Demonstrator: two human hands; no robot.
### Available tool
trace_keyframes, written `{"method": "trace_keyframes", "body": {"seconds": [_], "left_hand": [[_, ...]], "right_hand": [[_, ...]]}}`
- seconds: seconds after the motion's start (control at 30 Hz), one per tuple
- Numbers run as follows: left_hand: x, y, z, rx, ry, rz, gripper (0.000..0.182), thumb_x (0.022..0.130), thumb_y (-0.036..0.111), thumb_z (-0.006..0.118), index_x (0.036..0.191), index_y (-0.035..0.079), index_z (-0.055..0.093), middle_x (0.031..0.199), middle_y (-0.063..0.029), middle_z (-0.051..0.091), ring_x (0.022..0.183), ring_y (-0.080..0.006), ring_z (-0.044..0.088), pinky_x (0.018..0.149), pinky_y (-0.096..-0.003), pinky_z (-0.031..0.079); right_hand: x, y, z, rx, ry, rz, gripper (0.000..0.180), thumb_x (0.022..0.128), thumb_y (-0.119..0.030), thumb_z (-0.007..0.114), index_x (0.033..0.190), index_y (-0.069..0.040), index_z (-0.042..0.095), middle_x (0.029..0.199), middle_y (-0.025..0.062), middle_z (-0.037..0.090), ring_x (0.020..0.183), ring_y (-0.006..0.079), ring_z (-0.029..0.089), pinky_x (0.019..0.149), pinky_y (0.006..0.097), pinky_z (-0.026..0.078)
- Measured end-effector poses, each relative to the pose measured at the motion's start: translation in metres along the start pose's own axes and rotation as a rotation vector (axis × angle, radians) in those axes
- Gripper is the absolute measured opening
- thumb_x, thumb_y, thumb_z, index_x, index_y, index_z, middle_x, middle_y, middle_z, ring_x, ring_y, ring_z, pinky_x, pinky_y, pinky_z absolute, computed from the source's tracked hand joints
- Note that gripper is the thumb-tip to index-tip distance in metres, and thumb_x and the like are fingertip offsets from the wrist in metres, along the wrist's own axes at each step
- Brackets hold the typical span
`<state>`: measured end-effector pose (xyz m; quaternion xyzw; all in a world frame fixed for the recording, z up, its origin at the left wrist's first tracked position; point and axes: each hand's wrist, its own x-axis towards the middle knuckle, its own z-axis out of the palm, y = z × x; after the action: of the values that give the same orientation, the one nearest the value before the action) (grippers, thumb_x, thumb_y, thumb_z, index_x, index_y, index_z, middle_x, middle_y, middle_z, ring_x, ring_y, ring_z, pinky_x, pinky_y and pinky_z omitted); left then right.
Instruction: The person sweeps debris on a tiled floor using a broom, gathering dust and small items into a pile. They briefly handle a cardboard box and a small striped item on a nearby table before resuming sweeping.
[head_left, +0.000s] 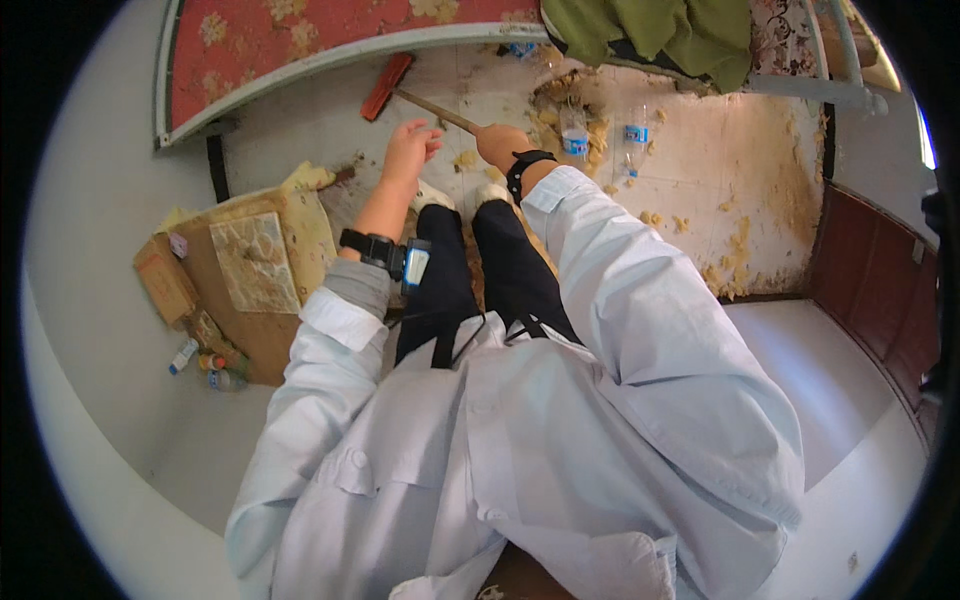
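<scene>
My right hand (504, 144) grips the wooden handle (442, 113) of a broom, near the end that I can see. The broom's red head (387, 86) rests on the dirty tiled floor, ahead and to the left. Left of the handle, my left hand (409, 154) is raised with fingers apart and slightly curled, holding nothing. Just right of my right hand, a plastic bottle with a blue label (574, 139) lies among yellow crumbled pieces (598, 136) and dark dirt. Another clear bottle (636, 136) lies farther right.
A bed frame (360, 49) with a red floral panel spans the far side; a green cloth (652, 34) hangs over it. To the left are a cardboard box (166, 279), a stone-patterned tile (255, 262) on brown board, and small bottles (225, 380). A reddish-brown door (870, 255) stands right.
</scene>
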<state>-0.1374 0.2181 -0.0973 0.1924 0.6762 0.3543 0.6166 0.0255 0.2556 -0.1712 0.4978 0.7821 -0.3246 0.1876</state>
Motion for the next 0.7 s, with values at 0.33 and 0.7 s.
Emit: {"method": "trace_keyframes", "body": {"seconds": [0.33, 0.7], "left_hand": [[-0.02, 0.008, 0.009, -0.264, 0.074, -0.013, 0.044, 0.084, 0.007, 0.046, 0.125, 0.001, 0.028, 0.097, -0.0129, 0.055, 0.076, -0.0162, 0.055, 0.07, -0.028, 0.047], [-0.035, 0.06, -0.093, -0.468, 0.212, 0.167, 0.044, 0.082, 0.004, 0.043, 0.123, 0.003, 0.027, 0.092, -0.0104, 0.055, 0.07, -0.0141, 0.054, 0.064, -0.0257, 0.045]], "right_hand": [[-0.151, 0.11, -0.016, -0.124, -0.122, 0.119, 0.039, 0.081, -0.012, 0.042, 0.118, -0.02, 0.048, 0.085, 0.016, 0.062, 0.074, 0.0331, 0.06, 0.06, 0.0459, 0.047], [-0.099, -0.016, -0.203, -0.381, -0.152, -0.235, 0.033, 0.076, -0.004, 0.045, 0.105, -0.013, 0.058, 0.093, 0.0161, 0.061, 0.088, 0.0343, 0.057, 0.072, 0.0434, 0.045]]}}
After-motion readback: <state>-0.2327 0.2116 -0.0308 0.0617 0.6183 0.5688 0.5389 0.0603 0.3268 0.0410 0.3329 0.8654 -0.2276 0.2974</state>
